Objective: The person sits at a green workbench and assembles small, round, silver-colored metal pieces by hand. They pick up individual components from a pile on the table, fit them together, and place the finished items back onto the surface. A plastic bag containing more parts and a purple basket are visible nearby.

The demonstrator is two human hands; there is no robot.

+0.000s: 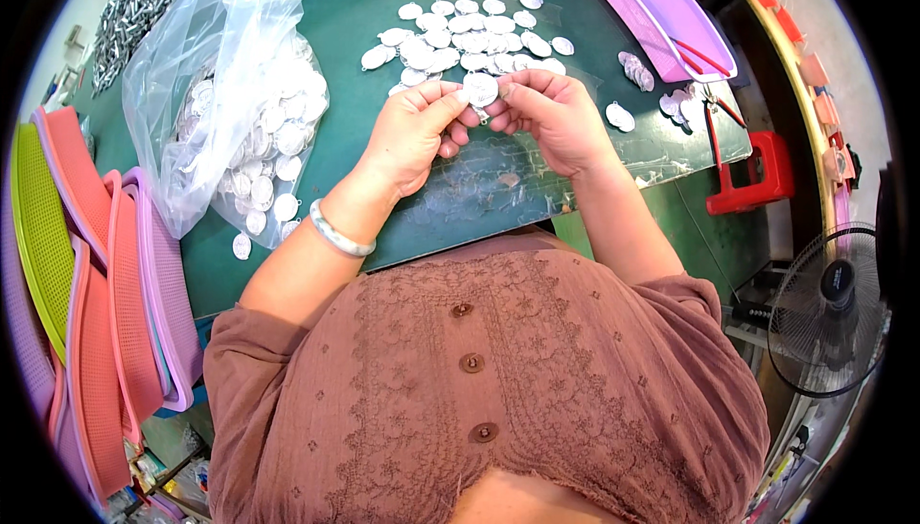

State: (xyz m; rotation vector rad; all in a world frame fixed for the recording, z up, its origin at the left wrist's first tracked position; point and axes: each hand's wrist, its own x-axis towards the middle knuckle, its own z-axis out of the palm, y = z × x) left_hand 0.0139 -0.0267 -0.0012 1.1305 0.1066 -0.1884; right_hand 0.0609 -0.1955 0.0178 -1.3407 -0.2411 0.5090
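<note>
Between both hands, over the near middle of the green table, is a round silver medal [481, 89] with a small ring at its lower edge. My left hand [419, 131] pinches its left side between thumb and fingers. From the other side my right hand [554, 120] pinches the right edge in the same way. Just beyond the hands lies a loose spread of similar silver medals [470, 34]. A clear plastic bag [206, 55] full of more such medals lies open to the left, with a few spilled near its mouth.
Stacked plastic baskets [134, 304] crowd the left edge. A purple basket [652, 16] stands at the far right, near red-handled pliers [712, 126] and small medal piles [636, 72]. Metal parts [144, 11] are heaped far left. A red stool [752, 174] and a fan [832, 308] are at right.
</note>
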